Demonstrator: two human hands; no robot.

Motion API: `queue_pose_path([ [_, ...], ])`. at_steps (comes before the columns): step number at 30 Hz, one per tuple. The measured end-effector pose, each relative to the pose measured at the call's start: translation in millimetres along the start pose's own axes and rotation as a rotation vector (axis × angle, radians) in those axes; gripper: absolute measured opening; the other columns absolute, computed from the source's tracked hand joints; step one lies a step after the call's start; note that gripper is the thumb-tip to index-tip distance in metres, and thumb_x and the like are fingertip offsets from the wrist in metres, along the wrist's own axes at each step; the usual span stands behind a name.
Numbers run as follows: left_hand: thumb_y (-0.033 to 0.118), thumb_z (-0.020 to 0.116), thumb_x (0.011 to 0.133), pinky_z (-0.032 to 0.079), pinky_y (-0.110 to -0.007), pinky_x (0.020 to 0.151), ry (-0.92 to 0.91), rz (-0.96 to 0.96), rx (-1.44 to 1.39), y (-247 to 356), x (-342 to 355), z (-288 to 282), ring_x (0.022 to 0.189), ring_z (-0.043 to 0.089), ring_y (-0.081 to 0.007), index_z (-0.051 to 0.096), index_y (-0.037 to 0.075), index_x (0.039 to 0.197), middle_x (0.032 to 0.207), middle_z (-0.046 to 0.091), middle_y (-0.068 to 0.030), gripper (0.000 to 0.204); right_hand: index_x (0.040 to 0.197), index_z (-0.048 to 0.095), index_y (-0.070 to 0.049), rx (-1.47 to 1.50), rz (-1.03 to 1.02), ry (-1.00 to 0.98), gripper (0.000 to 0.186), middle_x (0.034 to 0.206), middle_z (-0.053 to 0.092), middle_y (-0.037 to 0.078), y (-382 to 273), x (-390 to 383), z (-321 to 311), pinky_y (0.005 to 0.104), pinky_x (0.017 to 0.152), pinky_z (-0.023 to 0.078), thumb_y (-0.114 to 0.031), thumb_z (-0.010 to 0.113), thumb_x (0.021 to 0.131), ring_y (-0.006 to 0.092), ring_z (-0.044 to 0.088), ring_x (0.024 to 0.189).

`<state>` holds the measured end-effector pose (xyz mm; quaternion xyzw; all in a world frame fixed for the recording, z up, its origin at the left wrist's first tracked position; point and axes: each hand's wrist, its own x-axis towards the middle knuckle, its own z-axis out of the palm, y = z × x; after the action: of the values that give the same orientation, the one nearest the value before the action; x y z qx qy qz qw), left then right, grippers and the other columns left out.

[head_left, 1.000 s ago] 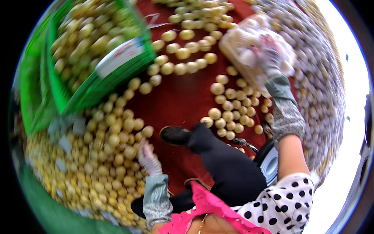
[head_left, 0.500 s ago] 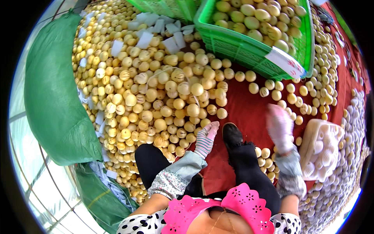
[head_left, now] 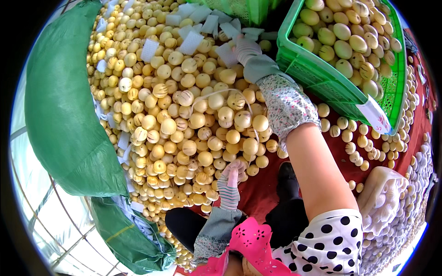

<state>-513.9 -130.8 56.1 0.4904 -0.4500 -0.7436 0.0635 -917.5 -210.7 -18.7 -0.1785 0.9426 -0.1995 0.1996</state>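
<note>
My right hand (head_left: 247, 49), in a pale striped glove, is stretched far forward beside a green crate. Its fingers reach out at the white foam sleeves (head_left: 227, 55) lying on the fruit. My left hand (head_left: 230, 178), gloved in striped cloth, stays low in front of me at the near edge of a heap of yellow, purple-streaked pepino melons (head_left: 205, 133). Its fingers are curled together, and whatever they may hold is hidden. Right behind it lie melons of the heap. A thin white strap (head_left: 216, 93) loops over the pile.
The green crate (head_left: 317, 85) at the far right holds pepino melons. Another green crate (head_left: 239, 11) stands behind. A clear bag of netted fruit (head_left: 384, 195) lies right, near rows of fruit. Big green sacks (head_left: 69, 106) line the left. Red cloth (head_left: 258, 191) covers the ground.
My right hand has gone from above the red cloth on the right to the foam sleeves at the far middle. My left hand has drawn back slightly leftward, its fingers curling. The view has shifted.
</note>
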Motion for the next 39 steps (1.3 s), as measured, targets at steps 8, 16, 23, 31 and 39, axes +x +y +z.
queue_pose_path([
  [8,0.039,0.052,0.089,0.045,-0.037,0.089,0.177,0.187,-0.045,1,21,-25,0.102,0.055,-0.0222,0.055,0.003,0.118,0.111,0.058,-0.0098,0.046,0.134,0.034,-0.006,0.615,-0.418,-0.079,0.058,0.099,0.062,0.013,28,-166,-18,0.0361,0.079,0.048,-0.019,0.056,0.082,0.0251,0.061,0.090],
  [16,0.029,0.063,0.085,0.052,-0.044,0.086,-0.574,0.008,-0.182,-4,19,44,0.108,0.053,-0.0296,0.032,0.013,0.137,0.129,0.043,-0.0146,0.062,0.121,0.046,-0.002,1.208,-0.250,-0.726,0.051,0.099,0.059,0.010,100,-326,-21,0.0309,0.078,0.047,-0.023,0.067,0.079,0.0171,0.056,0.093],
  [23,0.021,0.064,0.086,0.051,-0.041,0.088,-0.717,-0.259,-0.168,-30,-5,70,0.105,0.056,-0.0265,0.039,0.008,0.132,0.121,0.051,-0.0154,0.054,0.108,0.054,0.004,1.250,0.053,-0.534,0.042,0.092,0.059,0.007,149,-385,-36,0.0277,0.073,0.047,-0.019,0.069,0.076,0.0138,0.056,0.081],
  [31,0.026,0.057,0.091,0.051,-0.023,0.065,-0.645,-0.381,-0.067,-61,-25,76,0.073,0.059,-0.0094,0.059,0.006,0.097,0.088,0.062,-0.0021,0.022,0.098,0.057,0.001,1.534,0.052,-0.176,0.031,0.084,0.059,0.002,170,-426,-15,0.0248,0.070,0.046,-0.023,0.068,0.082,0.0083,0.054,0.078],
  [39,0.049,0.059,0.084,0.029,-0.017,0.032,-1.300,-0.807,-0.181,-50,-35,68,0.036,0.037,-0.0015,0.051,-0.003,0.116,0.060,0.056,-0.0026,0.062,0.102,0.057,-0.007,0.035,-0.130,0.188,0.028,0.079,0.062,0.013,171,-350,-25,0.0364,0.058,0.048,-0.025,0.061,0.081,0.0308,0.059,0.070],
])
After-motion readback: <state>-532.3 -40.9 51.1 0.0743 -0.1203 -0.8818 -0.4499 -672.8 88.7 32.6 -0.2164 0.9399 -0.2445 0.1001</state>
